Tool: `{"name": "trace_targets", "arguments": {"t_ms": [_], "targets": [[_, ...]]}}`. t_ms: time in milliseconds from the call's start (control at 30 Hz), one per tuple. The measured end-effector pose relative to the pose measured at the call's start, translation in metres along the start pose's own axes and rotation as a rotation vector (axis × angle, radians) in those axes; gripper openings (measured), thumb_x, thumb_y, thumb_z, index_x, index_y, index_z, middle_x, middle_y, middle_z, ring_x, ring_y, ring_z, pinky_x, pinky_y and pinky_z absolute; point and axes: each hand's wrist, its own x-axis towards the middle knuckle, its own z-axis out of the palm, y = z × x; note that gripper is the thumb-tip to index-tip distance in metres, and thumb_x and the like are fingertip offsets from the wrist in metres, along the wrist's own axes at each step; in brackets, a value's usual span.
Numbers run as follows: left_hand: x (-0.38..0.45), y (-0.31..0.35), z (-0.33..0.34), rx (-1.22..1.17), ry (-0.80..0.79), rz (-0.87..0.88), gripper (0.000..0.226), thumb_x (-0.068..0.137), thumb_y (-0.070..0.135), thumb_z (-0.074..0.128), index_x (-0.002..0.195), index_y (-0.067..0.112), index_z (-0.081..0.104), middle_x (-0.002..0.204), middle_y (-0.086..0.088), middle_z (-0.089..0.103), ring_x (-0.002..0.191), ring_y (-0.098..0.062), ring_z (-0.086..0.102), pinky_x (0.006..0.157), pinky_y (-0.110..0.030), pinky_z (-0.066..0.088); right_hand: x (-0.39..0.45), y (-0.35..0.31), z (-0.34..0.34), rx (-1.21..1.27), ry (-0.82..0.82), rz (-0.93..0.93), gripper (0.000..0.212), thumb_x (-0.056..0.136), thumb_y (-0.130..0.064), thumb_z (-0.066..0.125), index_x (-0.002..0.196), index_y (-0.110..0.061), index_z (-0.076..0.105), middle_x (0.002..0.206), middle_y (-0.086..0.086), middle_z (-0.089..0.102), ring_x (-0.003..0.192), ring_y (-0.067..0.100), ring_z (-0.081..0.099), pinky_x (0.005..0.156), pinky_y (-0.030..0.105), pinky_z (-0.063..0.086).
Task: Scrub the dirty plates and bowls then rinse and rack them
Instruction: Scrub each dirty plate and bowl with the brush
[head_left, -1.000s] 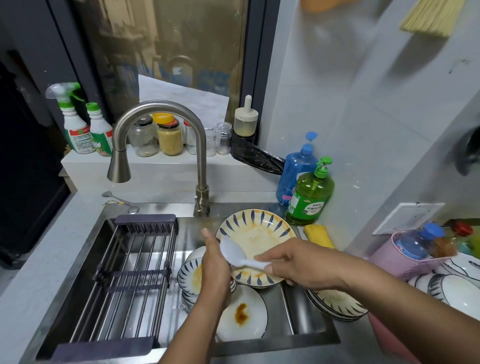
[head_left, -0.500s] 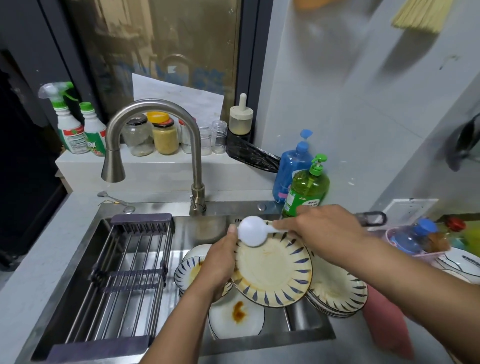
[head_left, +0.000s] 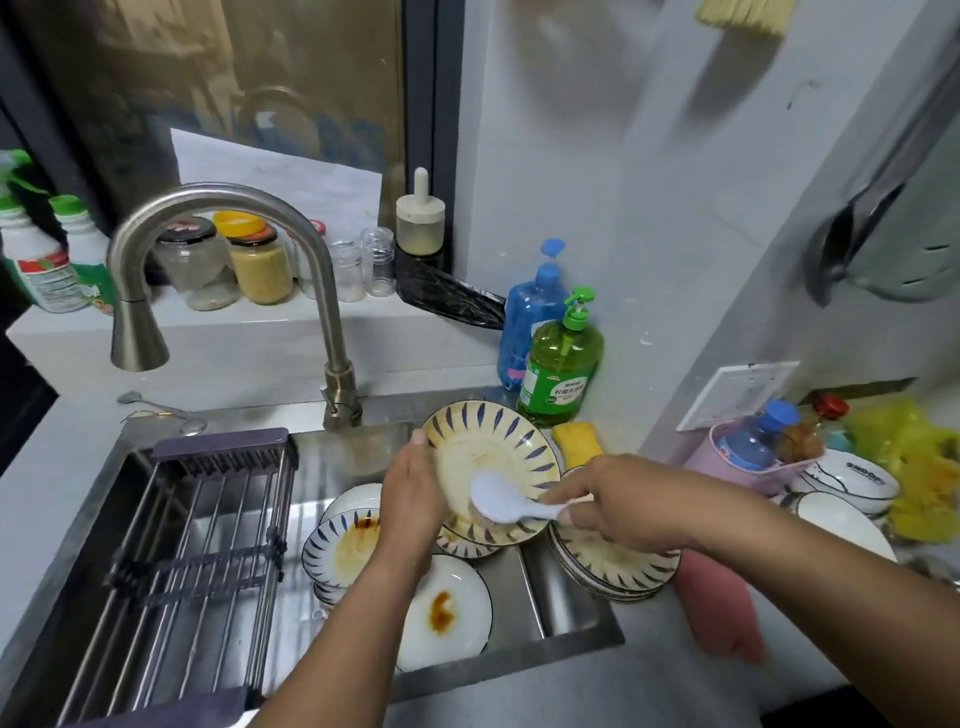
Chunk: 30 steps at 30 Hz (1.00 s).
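Since half a second ago the white rice paddle (head_left: 501, 503) has dropped from the top rim of the striped plate (head_left: 488, 457) to its lower face, and the plate itself now stands tilted up over the sink (head_left: 566, 618) rather than lying flatter. The left hand (head_left: 415, 493) curls round the plate's left edge, propping it so scrapings can slide down into the basin; the right hand (head_left: 618, 501) grips the paddle's handle, blade against the greasy surface. Scraping, not yet scrubbing, seems to be the step in hand. Below the plate sit a stained striped bowl (head_left: 340, 545) and a white plate (head_left: 444, 613) with a sauce spot, so room under the lower rim is tight. A stack of dirty plates (head_left: 613, 566) rests on the sink's right edge, just under the right wrist, and could be nudged. The drying rack (head_left: 192, 545) fills the sink's left half, with nothing on it, and the faucet (head_left: 218, 249) arches above it. Dish soap (head_left: 563, 364) and a yellow sponge (head_left: 576, 441) wait just behind the plate.
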Motion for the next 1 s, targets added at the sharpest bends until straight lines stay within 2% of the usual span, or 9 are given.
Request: {"name": "trace_targets", "arguments": {"t_ms": [33,100,167,267,433,600,700,800,1000], "targets": [[0.001,-0.001,0.005,-0.007,0.0,-0.008,0.045,0.11,0.045,0.03,0.087,0.022,0.062,0.092,0.005,0.064,0.085,-0.013,0.058,0.075,-0.027,0.048,0.0,0.004,-0.004,0.081,0.049,0.008,0.032,0.103,-0.036,0.055,0.134,-0.041,0.062,0.081,-0.016,0.056,0.071,0.003,0.054,0.068,0.022,0.043],[0.002,-0.002,0.017,0.028,-0.016,-0.013,0.044,0.11,0.042,0.028,0.087,0.024,0.061,0.092,0.007,0.062,0.084,-0.006,0.055,0.071,-0.018,0.043,0.0,0.017,-0.012,0.304,0.17,0.034,0.028,0.103,-0.035,0.056,0.128,-0.041,0.066,0.067,-0.01,0.055,0.047,0.002,0.048,0.048,0.019,0.039],[-0.001,-0.006,0.032,0.113,-0.061,-0.013,0.048,0.11,0.045,0.025,0.091,0.021,0.062,0.1,0.0,0.066,0.091,-0.014,0.059,0.081,-0.028,0.046,-0.003,0.032,-0.02,0.513,0.26,0.067,0.028,0.102,-0.033,0.057,0.127,-0.04,0.067,0.065,0.0,0.056,0.04,0.009,0.041,0.04,0.021,0.034],[-0.007,-0.017,0.056,0.194,-0.128,0.004,0.048,0.107,0.05,0.025,0.11,0.02,0.062,0.112,-0.005,0.067,0.107,-0.027,0.06,0.097,-0.042,0.048,-0.01,0.044,-0.028,0.673,0.338,0.087,0.026,0.102,-0.03,0.058,0.125,-0.037,0.069,0.064,0.003,0.058,0.043,0.012,0.042,0.038,0.021,0.033],[-0.018,-0.023,0.086,0.303,-0.242,0.03,0.034,0.109,0.043,0.033,0.107,0.018,0.056,0.097,0.001,0.063,0.102,-0.03,0.059,0.08,-0.036,0.041,-0.02,0.049,-0.024,0.77,0.379,0.091,0.027,0.102,-0.026,0.058,0.125,-0.034,0.07,0.066,0.004,0.057,0.045,0.011,0.045,0.038,0.016,0.034],[-0.018,-0.032,0.11,0.495,-0.326,0.067,0.029,0.109,0.042,0.034,0.104,0.021,0.053,0.108,-0.013,0.068,0.106,-0.036,0.061,0.077,-0.036,0.038,-0.032,0.061,-0.022,0.856,0.432,0.118,0.029,0.103,-0.02,0.056,0.129,-0.028,0.068,0.061,0.001,0.055,0.042,0.01,0.043,0.037,0.018,0.033],[-0.019,-0.037,0.121,0.521,-0.368,0.078,0.029,0.109,0.042,0.033,0.102,0.02,0.049,0.106,-0.014,0.068,0.104,-0.037,0.061,0.075,-0.037,0.036,-0.035,0.072,-0.022,0.872,0.471,0.166,0.03,0.103,-0.021,0.057,0.13,-0.028,0.067,0.061,0.002,0.057,0.041,0.011,0.043,0.037,0.02,0.033],[-0.019,-0.041,0.129,0.521,-0.38,0.101,0.032,0.109,0.042,0.035,0.11,0.017,0.055,0.107,-0.011,0.068,0.104,-0.037,0.061,0.075,-0.035,0.034,-0.037,0.081,-0.021,0.864,0.477,0.196,0.03,0.103,-0.023,0.057,0.131,-0.03,0.066,0.065,0.004,0.058,0.045,0.015,0.044,0.038,0.02,0.034],[-0.014,-0.05,0.143,0.538,-0.385,0.119,0.031,0.108,0.042,0.04,0.114,0.018,0.059,0.108,-0.013,0.069,0.103,-0.036,0.062,0.075,-0.036,0.035,-0.039,0.09,-0.013,0.882,0.466,0.198,0.029,0.104,-0.021,0.054,0.13,-0.029,0.066,0.07,0.009,0.057,0.041,0.009,0.044,0.035,0.018,0.034]]}}
